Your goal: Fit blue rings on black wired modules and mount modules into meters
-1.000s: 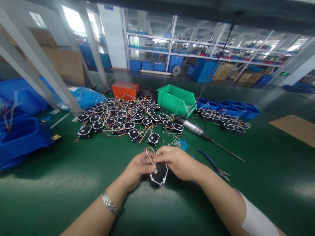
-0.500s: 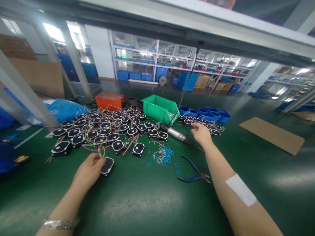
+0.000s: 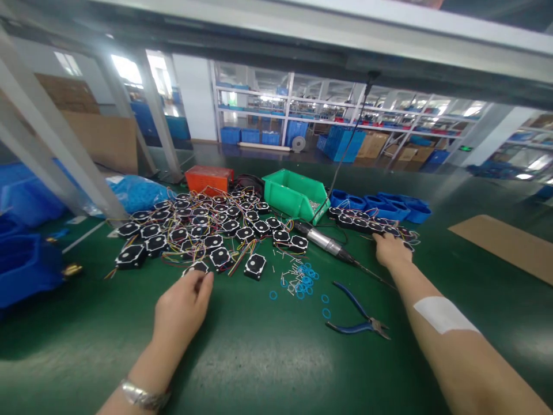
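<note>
My left hand (image 3: pixel 181 302) is closed at the front edge of a heap of motors. Its fingertips are on a black square stepper motor (image 3: pixel 196 267) with a pale rim, partly hidden behind the fingers. Over on the right, my right hand (image 3: pixel 392 252) reaches to a row of similar motors (image 3: pixel 360 223). Its fingers are curled against the near end of that row; what they grip is hidden. Between the hands lie one separate motor (image 3: pixel 254 265), loose screws (image 3: pixel 294 276), blue rings (image 3: pixel 307 281) and blue-handled cutting pliers (image 3: pixel 360 317).
Many wired motors (image 3: pixel 199 222) are heaped at left. Behind stand an orange box (image 3: pixel 209 180) and a green bin (image 3: pixel 296 193). A silver electric screwdriver (image 3: pixel 324 242) lies on the green tabletop (image 3: pixel 259 357). Blue cups (image 3: pixel 397 207) and cardboard (image 3: pixel 505 245) are right.
My left hand has moved its motor forward to the heap's edge. My right hand has moved rightward, down to the right-hand motor row. The view has shifted slightly left.
</note>
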The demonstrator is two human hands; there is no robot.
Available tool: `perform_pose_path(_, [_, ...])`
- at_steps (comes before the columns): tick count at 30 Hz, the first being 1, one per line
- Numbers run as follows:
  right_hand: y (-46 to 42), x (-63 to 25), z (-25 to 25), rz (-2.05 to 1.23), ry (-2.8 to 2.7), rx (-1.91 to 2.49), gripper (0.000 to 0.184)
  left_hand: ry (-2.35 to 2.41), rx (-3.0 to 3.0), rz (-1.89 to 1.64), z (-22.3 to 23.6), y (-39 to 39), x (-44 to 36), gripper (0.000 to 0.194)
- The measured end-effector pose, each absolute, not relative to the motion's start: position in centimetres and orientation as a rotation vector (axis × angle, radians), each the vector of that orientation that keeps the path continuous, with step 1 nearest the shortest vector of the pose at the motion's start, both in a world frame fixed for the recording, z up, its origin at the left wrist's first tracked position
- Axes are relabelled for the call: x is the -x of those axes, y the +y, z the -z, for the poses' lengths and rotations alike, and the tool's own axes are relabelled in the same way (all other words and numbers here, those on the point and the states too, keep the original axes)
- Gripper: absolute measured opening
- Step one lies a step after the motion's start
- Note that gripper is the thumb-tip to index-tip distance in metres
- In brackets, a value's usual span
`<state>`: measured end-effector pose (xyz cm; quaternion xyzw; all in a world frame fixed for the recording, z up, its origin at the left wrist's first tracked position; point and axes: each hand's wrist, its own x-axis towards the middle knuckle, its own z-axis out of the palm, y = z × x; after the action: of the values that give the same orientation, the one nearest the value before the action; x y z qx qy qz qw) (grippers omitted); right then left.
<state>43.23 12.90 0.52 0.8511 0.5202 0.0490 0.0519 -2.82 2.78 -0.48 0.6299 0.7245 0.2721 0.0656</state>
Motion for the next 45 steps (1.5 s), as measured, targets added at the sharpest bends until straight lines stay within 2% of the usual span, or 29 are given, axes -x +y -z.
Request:
perform_pose_path(3, [11.9, -42.7, -1.1, -0.164, 1.592, -2.516, 0.038, 2.116, -1.964, -0.732, 1.3, 3.1, 2.5, 0.030])
perform_pose_path(7, [10.2, -41.2, -2.9, -0.234, 1.586, -2.491, 0.033, 2.039, -2.044, -0.991, 1.9, 3.4, 2.3, 0.033])
perform_pose_path(10, [8.4, -38.4, -4.9, -0.441, 1.669, -2.545, 0.035, 1.821, -1.844, -1.136, 1.5, 2.8, 1.2, 0.027])
perform_pose_path(13, [6.0, -33.6, -6.6, -0.763, 2.135, -2.625, 0.046, 1.391, -1.400, -0.988, 0.9, 1.4, -0.7, 0.030])
perform_pose_path(14, [5.0, -31.5, -6.9, -0.737, 2.363, -2.613, 0.047, 1.214, -1.244, -0.913, 0.8, 0.8, -1.4, 0.032])
perform_pose_path(16, [2.8, -27.3, -7.0, -0.417, 2.824, -2.583, 0.044, 0.864, -0.984, -0.794, 0.6, -0.2, -2.4, 0.035])
perform_pose_path(18, [0.7, -23.2, -6.4, 0.111, 3.182, -2.370, 0.043, 0.587, -0.823, -0.739, 0.6, -1.0, -2.8, 0.039])
perform_pose_path(20, [-0.7, -19.9, -5.4, 0.525, 3.293, -2.087, 0.041, 0.421, -0.741, -0.764, 0.6, -1.4, -2.7, 0.045])
perform_pose_path(23, [-1.1, -17.4, -3.9, 0.857, 3.183, -1.848, 0.044, 0.375, -0.663, -0.885, 0.6, -1.2, -2.0, 0.038])
perform_pose_path(25, [-0.2, -17.6, -3.0, 0.943, 3.106, -1.755, 0.058, 0.446, -0.617, -0.933, 0.6, -0.7, -1.7, 0.030])
perform_pose_path(27, [1.2, -18.7, -2.0, 0.916, 3.061, -1.735, 0.072, 0.560, -0.560, -0.967, 0.7, -0.2, -1.7, 0.025])
perform_pose_path(28, [1.9, -19.4, -1.6, 0.854, 3.036, -1.781, 0.070, 0.616, -0.530, -0.987, 0.8, 0.1, -1.8, 0.023])
perform_pose_path(32, [4.1, -21.4, -0.1, 0.373, 2.800, -2.122, 0.018, 0.746, -0.467, -1.048, 0.9, 0.6, -2.2, 0.021])
perform_pose_path(33, [4.4, -21.5, 0.2, 0.256, 2.736, -2.166, 0.014, 0.752, -0.474, -1.047, 0.9, 0.6, -2.3, 0.022])
perform_pose_path(36, [4.8, -21.2, 0.6, 0.043, 2.630, -2.180, 0.019, 0.761, -0.507, -1.026, 1.0, 0.4, -2.7, 0.022])
perform_pose_path(39, [4.8, -20.6, 0.7, -0.001, 2.563, -2.184, 0.020, 0.764, -0.525, -1.025, 1.1, 0.1, -3.2, 0.022])
perform_pose_path(45, [4.7, -20.3, 0.6, 0.191, 2.508, -2.116, 0.008, 0.768, -0.482, -1.063, 1.3, 0.0, -3.9, 0.022])
